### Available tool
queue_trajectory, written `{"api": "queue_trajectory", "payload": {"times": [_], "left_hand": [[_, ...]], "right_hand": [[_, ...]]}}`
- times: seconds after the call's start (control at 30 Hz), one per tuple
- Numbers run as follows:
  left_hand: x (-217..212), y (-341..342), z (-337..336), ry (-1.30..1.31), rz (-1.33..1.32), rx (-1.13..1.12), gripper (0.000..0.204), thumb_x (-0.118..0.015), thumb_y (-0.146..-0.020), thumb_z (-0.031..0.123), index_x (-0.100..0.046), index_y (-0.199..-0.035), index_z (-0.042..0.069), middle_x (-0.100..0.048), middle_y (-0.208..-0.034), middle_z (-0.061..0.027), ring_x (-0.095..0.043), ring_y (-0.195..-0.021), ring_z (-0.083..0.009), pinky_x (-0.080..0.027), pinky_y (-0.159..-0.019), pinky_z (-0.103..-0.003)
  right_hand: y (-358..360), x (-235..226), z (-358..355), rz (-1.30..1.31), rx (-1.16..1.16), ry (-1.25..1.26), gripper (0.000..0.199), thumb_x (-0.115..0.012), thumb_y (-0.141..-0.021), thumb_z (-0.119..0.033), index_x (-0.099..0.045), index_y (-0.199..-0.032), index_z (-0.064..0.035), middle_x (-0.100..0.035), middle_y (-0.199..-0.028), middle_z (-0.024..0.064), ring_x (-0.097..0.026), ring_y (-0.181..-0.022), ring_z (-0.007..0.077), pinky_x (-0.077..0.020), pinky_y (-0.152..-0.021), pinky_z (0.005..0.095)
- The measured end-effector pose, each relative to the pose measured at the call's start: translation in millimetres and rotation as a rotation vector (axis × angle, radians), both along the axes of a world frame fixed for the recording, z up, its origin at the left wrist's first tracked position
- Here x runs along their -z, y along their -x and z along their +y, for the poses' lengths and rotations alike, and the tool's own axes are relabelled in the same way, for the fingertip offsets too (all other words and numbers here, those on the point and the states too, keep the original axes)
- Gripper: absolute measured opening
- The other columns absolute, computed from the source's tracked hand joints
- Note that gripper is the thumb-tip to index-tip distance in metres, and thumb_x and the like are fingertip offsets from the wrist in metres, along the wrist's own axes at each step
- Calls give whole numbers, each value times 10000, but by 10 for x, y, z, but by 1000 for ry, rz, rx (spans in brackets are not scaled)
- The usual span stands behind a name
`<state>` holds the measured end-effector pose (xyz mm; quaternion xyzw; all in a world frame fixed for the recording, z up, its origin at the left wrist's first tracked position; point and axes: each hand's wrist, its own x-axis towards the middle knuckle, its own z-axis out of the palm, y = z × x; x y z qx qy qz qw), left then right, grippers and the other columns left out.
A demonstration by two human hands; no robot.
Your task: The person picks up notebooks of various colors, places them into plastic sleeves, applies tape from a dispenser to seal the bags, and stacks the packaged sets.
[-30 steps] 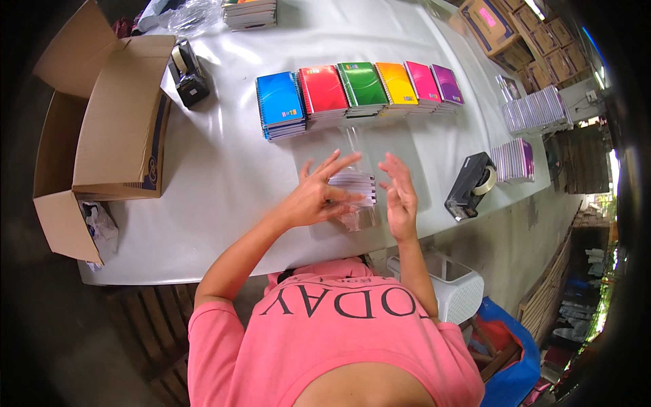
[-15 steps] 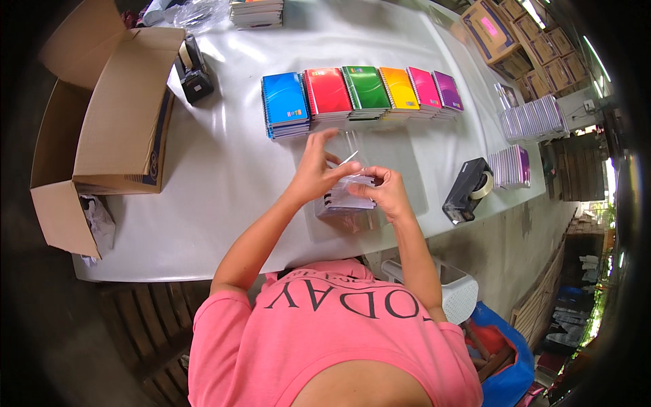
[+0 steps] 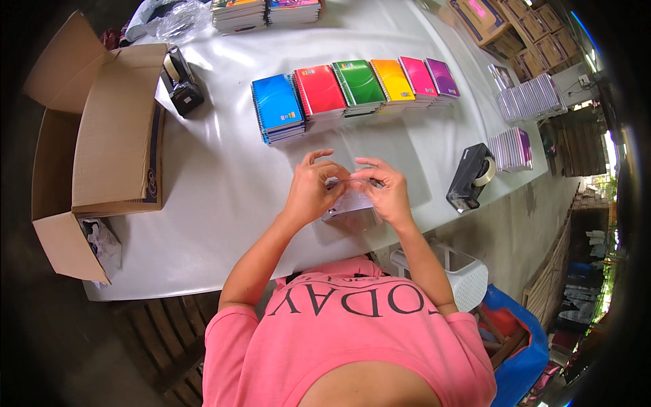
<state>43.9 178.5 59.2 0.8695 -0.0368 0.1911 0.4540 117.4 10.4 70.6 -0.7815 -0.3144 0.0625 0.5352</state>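
A small stack of spiral notebooks [image 3: 350,203] is in front of me, its pale page edges turned up, with clear plastic film around it. My left hand [image 3: 312,184] bends over the stack's left side, thumb and index finger pinched at the film's upper edge. Opposite it, my right hand [image 3: 385,191] pinches the same edge, the fingertips of both hands almost touching. The film between the fingers is thin and hard to make out. Just beyond the hands stand piles of blue [image 3: 278,102], red [image 3: 319,91], green, yellow, pink and purple notebooks in a row.
An open cardboard box [image 3: 112,142] is at the left beside a black tape dispenser [image 3: 183,85]. Another tape dispenser [image 3: 471,176] is on the right, near stacked notebooks [image 3: 510,150]. More notebooks [image 3: 237,15] and crumpled plastic [image 3: 180,24] lie at the table's far side.
My left hand has come down from above the stack, and its fingers now meet the right hand's at the film. A thin white strip near the left fingers no longer shows. The view has shifted slightly.
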Motion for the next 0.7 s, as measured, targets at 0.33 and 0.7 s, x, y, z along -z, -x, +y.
{"api": "queue_trajectory", "payload": {"times": [0.33, 0.7], "left_hand": [[-175, 247, -162, 93, 325, -193, 488, -800, -677, 242, -623, -1107, 94, -656, -1104, -54, -522, -1174, -297, -360, -965, -448], [1, 93, -133, 273, 384, -213, 251, -794, -686, 231, -736, -891, 100, -686, -1002, -117, -613, -987, -256, -418, -940, -401]], "right_hand": [[54, -52, 37, -314, 6, 123, 95, -692, -724, -24, -659, -813, -32, -614, -999, 82, -594, -965, 265, -463, -819, 353], [-107, -100, -171, 656, -89, -3, 186, -721, -776, -71, -648, -934, -8, -632, -1086, 67, -587, -979, 167, -470, -874, 307]]}}
